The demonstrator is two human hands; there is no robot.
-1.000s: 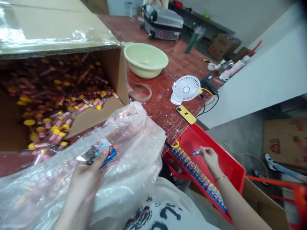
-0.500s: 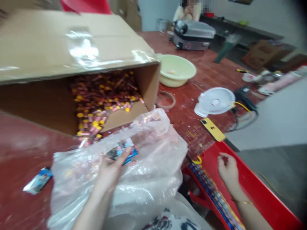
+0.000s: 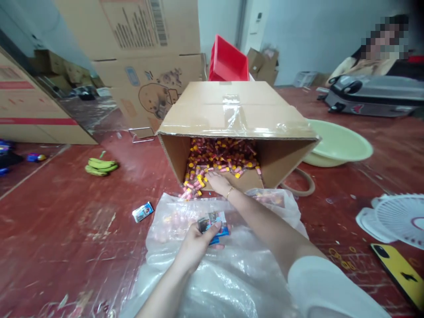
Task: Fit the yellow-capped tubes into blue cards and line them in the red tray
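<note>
At the mouth of the box point(image 3: 236, 117), which lies on its side facing the wearer, the right hand point(image 3: 217, 183) reaches palm down to the spilled edge of the tubes point(image 3: 223, 150). These are pink with yellow caps, heaped deep inside, a few of them out past the rim at the left corner. Its fingers are at the nearest tubes, but whether they grip one cannot be told. Nearer the wearer, the left hand point(image 3: 195, 243) holds a few blue packets point(image 3: 213, 221), fanned a little, pinched between thumb and fingers above the bag point(image 3: 232, 282). That bag is clear plastic, with more pink and yellow showing through it. Left of it on the red tabletop point(image 3: 109, 256) lies a loose packet point(image 3: 143, 212), and farther off, the bananas point(image 3: 99, 167). Right of the box are a basin point(image 3: 334, 145) and a tape roll point(image 3: 309, 183); nearer the wearer on that side, a fan point(image 3: 397, 221) and a yellow phone point(image 3: 400, 276). Behind the suitcase point(image 3: 374, 97) sits a person point(image 3: 380, 64).
</note>
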